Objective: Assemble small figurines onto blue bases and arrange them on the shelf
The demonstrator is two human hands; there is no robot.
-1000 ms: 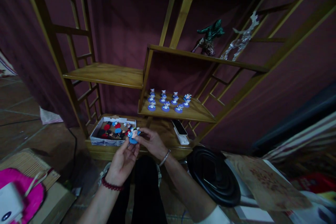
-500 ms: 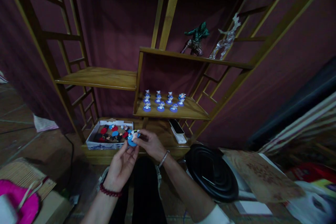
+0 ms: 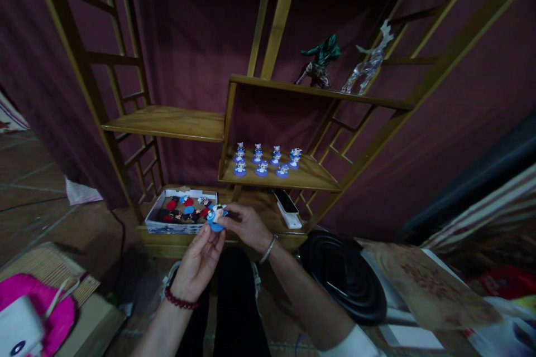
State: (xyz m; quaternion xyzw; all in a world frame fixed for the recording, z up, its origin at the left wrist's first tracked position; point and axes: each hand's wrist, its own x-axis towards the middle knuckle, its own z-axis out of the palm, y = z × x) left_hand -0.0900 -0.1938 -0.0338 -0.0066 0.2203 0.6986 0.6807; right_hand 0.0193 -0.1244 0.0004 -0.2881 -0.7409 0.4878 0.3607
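A small toy figurine [image 3: 216, 216] with a blue round base is held between both hands, in front of the lower shelf. My left hand [image 3: 201, 259], palm up with a dark red bead bracelet, has its fingertips closed at the base. My right hand [image 3: 249, 228] pinches the figurine from the right side. Just left of it, an open cardboard box [image 3: 176, 227] holds several more figurines with red, blue and black parts. On the middle shelf [image 3: 310, 177], several similar figurines [image 3: 262, 168] on purple-blue bases stand in rows.
A phone [image 3: 286, 201] lies on a white object [image 3: 292, 220] on the bottom shelf. Above stand a green-cloaked figure [image 3: 321, 61] and a clear deer-like ornament [image 3: 371, 61]. A round black seat [image 3: 341, 276] is at right; a pink item [image 3: 54, 301] lies at lower left.
The view has shifted slightly, so the shelf and box appear a little further right. Both hands still hold the figurine, which looks slightly more tilted.
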